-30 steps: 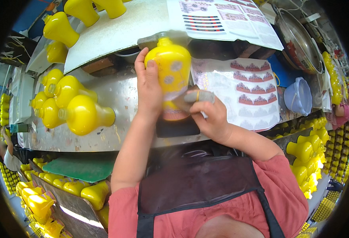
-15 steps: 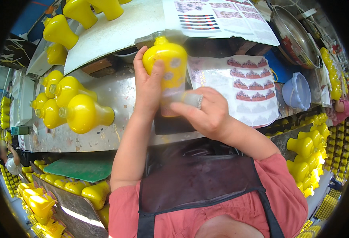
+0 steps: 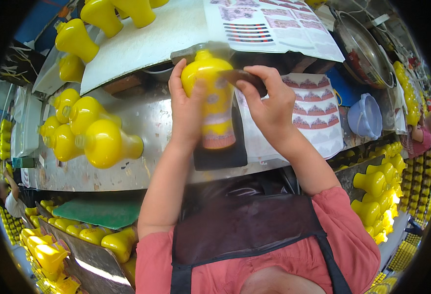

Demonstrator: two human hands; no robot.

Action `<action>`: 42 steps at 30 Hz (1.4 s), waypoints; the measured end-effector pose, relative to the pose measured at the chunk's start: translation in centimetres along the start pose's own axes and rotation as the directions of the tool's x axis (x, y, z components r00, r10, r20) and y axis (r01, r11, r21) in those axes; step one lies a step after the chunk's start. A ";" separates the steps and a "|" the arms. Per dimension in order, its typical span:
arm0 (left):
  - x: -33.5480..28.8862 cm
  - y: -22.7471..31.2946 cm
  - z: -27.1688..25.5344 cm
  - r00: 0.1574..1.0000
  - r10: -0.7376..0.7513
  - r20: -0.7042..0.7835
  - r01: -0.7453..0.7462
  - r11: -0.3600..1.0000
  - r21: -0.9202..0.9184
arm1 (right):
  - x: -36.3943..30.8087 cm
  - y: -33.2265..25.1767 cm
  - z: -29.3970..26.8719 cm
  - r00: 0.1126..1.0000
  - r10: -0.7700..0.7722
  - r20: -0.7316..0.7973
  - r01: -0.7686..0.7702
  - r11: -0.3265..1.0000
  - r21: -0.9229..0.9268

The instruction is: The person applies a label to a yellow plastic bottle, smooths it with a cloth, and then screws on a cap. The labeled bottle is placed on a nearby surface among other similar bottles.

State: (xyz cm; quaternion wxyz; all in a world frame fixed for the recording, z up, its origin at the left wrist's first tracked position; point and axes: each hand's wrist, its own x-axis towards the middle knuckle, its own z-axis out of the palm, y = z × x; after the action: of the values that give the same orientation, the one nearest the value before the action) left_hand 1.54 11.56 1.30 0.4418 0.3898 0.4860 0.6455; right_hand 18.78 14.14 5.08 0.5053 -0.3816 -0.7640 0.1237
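Note:
A yellow vase-shaped bottle [image 3: 205, 71] with a clear neck lies on a black pad [image 3: 220, 160] in front of me. Purplish flower prints run down its front, and a pink patterned band rings its narrow end. My left hand [image 3: 186, 110] is closed around the bottle's left side, thumb across the front. In my right hand [image 3: 273, 100] is a dark, flat scraper-like piece [image 3: 242, 77], pinched between thumb and fingers. Its blurred edge lies against or just over the bottle's upper right side; actual contact is hard to make out.
Several plain yellow bottles [image 3: 102, 144] lie at the left, with others on a white board [image 3: 142, 39] behind. A decal sheet [image 3: 306, 137] with pink patterned strips is on the right, near a lavender bucket [image 3: 366, 116]. A metal pan [image 3: 365, 44] leans behind it.
My right hand has moved up from the bottle's narrow end to its wide shoulder, with the scraper-like piece. The pink band now shows. The bottle has shifted slightly right and down.

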 end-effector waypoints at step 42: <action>3.8 1.3 0.1 0.997 0.043 -0.063 -0.038 0.996 0.077 | 3.2 -1.1 -0.5 0.767 -0.615 0.180 0.639 0.755 -0.146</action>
State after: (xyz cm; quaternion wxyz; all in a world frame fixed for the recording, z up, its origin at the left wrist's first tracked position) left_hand 0.18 15.02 2.84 0.3975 0.3950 0.5162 0.6477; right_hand 18.09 15.58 8.14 0.4296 -0.1432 -0.8851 -0.1070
